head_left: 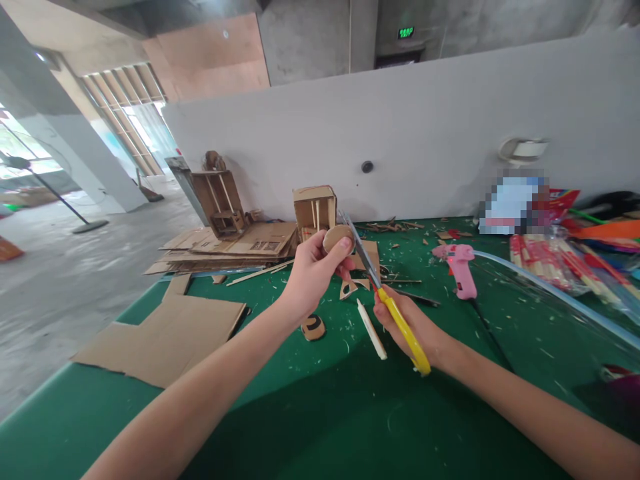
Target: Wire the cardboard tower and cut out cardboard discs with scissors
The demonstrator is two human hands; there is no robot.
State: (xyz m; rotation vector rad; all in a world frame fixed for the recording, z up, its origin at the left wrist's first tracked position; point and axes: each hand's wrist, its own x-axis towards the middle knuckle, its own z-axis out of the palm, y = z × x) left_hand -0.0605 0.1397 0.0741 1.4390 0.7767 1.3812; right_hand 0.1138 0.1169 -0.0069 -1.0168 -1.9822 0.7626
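Observation:
Between thumb and fingers, my left hand (316, 270) pinches a small round cardboard disc (336, 239) above the table. My right hand (407, 327) grips scissors by their yellow handle (406, 332). The grey scissor blades (365, 257) point up and away, lying along the disc's right edge. Below the hands, a white stick-like piece (371, 329) lies on the green table (310, 413). A rounded cardboard piece with a black mark (313, 327) rests to its left. Behind my hands stands a small cardboard box structure (315, 207) with sticks inside.
A pink glue gun (463, 270) stands on the right, with a clear tube-like strip behind it. Flat cardboard (185, 337) lies at left; stacked cardboard (235, 247) carries a taller cardboard frame (219, 200). Packaged sticks (560, 263) fill the far right. Scraps line the white wall (425, 140).

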